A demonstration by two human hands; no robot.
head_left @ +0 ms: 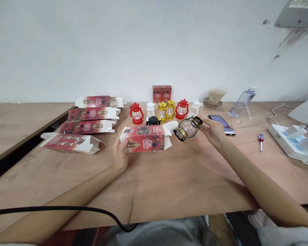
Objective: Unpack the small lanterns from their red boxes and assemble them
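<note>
Nearest, a black cable (66, 209) curving across the front edge of the wooden surface (169, 184), both forearms reaching out over it.

Left hand (120, 153) closed around the left end of a red box (145, 138), thumb on top, fingers tucked behind. Box lying on its side, long axis running left to right, the open end with its white flaps turned toward the right.

Right hand (214, 130) curled around the top of a bronze lantern (188, 128), fingers shut on the cap end, palm side partly hidden. Lantern tipped over sideways, long axis roughly in line with the box, base pointing left at the open flaps and just beside them, not yet inside. Hard to tell from this angle whether the base already touches a flap.

So: box to the left, lantern to the right, mouth and base facing each other, right hand the nearer one to the lantern, left hand steadying the far end of the box.

Further left, four more open boxes (88, 127) lying flat in a staggered row. Behind the hands, a line of small lanterns (165, 111) in red, white, gold and black. Behind those, two closed boxes (162, 94) upright against the wall. Off to the right, a phone (222, 124), a small screwdriver (261, 140), a tilted water bottle (242, 99) and a lidded cup (215, 97).
</note>
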